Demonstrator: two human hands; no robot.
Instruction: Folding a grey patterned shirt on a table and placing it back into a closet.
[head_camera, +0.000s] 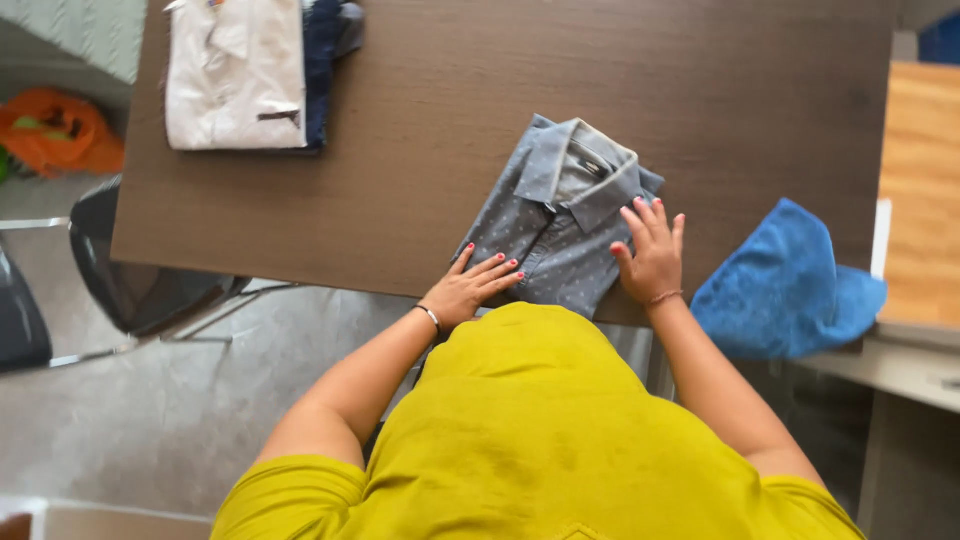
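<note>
Left hand (468, 290) lies flat, fingers spread, palm down on the near left corner of the folded grey dotted shirt (560, 225). Right hand (652, 258) also lies open and flat, fingers loosely fanned, pressing the shirt's right edge. Neither hand pinches cloth.

Risk, as judged: the shirt's near edge sits just at the table's (400, 150) front edge, directly under both wrists, so a push towards the body could tip the bundle off. Uneven pressure from one palm could also skew the fold or spring the placket open (the collar side beyond the fingers is unweighted).

Condition of the shirt: folded to a compact rectangle, angled to the table edge, collar up and pointing away from the hands, front buttoned, small pale dots over grey fabric, lighter inner collar band.

Right of the right hand, close by, a blue cloth (785, 290) overhangs the table corner. Far beyond the left hand, a stack of folded shirts (240, 75), cream on top.
</note>
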